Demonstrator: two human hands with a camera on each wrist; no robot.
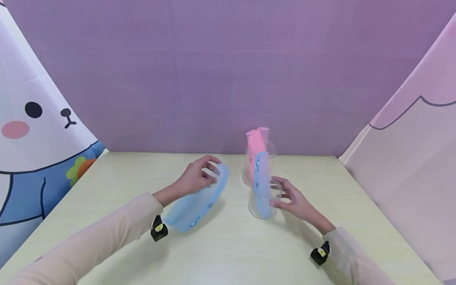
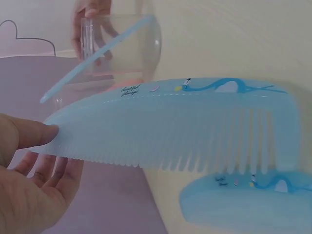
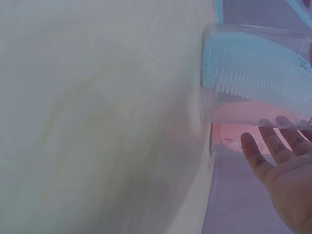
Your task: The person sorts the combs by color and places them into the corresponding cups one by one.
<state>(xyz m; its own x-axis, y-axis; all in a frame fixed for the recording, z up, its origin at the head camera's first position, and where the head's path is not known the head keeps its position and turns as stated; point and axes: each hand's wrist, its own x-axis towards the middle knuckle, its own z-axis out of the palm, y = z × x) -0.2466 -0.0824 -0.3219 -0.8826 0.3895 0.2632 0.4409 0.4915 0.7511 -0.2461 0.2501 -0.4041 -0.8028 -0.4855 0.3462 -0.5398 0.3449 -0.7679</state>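
My left hand (image 1: 196,177) pinches one end of a blue comb (image 2: 146,122) between thumb and fingers, holding it tilted above the table. A second blue comb (image 2: 234,204) lies below it, partly hidden in the head view. My right hand (image 1: 293,200) grips a clear plastic cup (image 1: 252,208) near its rim, the thumb and fingers at its sides. Inside that cup a blue comb (image 1: 262,174) leans upright, its top above the rim. Right behind stands another clear cup (image 1: 246,174) with pink combs (image 1: 255,144) sticking out of it.
The pale wooden table (image 1: 228,257) ends at a purple cloth backdrop (image 1: 213,79). Printed cloth with a cartoon animal (image 1: 46,150) hangs along the left side, and pink and white cloth (image 1: 409,158) along the right.
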